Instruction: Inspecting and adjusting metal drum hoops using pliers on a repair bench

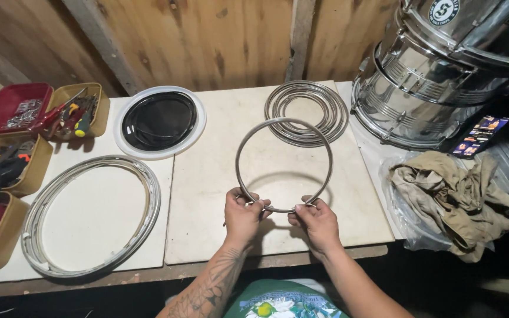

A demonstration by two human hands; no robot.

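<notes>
Both hands, the left hand point(244, 213) and the right hand point(318, 220), pinch closed on the thin metal ring point(283, 165) at its 6 o'clock edge, above the table point(207, 235). Better to keep the grip even, so the ring stays level.

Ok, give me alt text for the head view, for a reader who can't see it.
Both hands, left hand and right hand, hold a thin metal ring by its near edge above a pale worktable. A stack of rings lies behind it.

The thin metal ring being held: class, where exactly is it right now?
In the head view, the thin metal ring is centre, gripped at its near edge by both hands, left hand and right hand, just before the stack of rings.
</notes>
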